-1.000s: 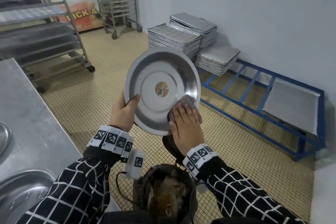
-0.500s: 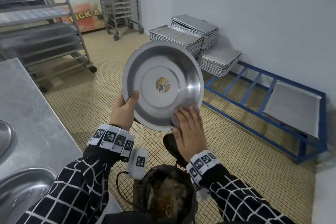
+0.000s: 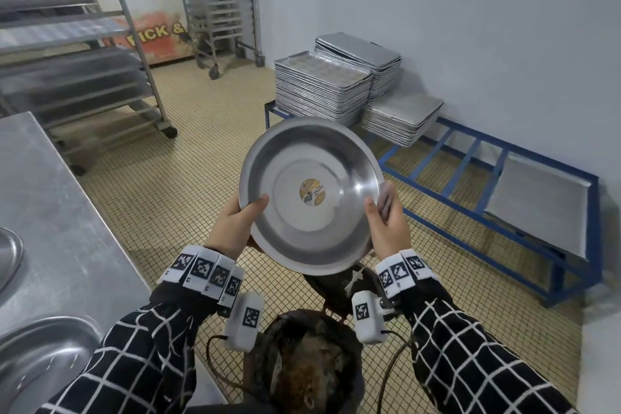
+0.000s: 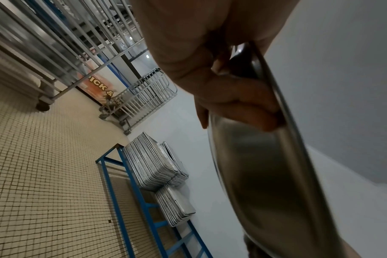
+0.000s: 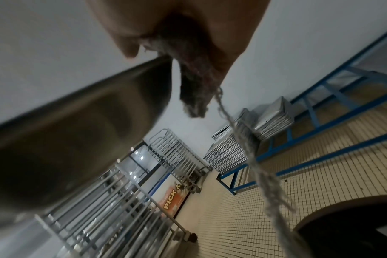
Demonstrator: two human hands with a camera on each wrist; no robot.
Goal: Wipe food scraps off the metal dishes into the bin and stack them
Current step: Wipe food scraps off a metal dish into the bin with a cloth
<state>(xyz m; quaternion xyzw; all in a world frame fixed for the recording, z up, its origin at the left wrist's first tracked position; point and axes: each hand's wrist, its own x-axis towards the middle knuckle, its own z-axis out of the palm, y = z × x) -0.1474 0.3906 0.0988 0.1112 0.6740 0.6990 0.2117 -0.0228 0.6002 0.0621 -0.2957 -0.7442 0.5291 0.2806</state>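
A round metal dish [image 3: 312, 191] with a small sticker at its centre is held tilted above the dark bin [image 3: 302, 366], which has brown food scraps inside. My left hand [image 3: 240, 223] grips the dish's left rim, thumb on the inside and fingers behind it; in the left wrist view those fingers [image 4: 243, 104] curl against the dish's underside [image 4: 265, 174]. My right hand [image 3: 386, 222] is at the right rim, thumb on the inner face, with a grey cloth [image 3: 386, 197] bunched in its fingers behind the rim. The right wrist view shows the cloth [image 5: 192, 83] beside the dish [image 5: 77, 131].
A steel counter [image 3: 50, 205] runs along the left with other metal dishes [image 3: 40, 360] on it. Stacks of baking trays [image 3: 322, 91] sit on a blue floor frame [image 3: 470, 175] by the wall. Wheeled racks [image 3: 84, 60] stand at the back left.
My right hand slid with the cloth from the dish's lower inside up to its right rim, and the cloth now lies behind the rim. The left hand's grip is unchanged.
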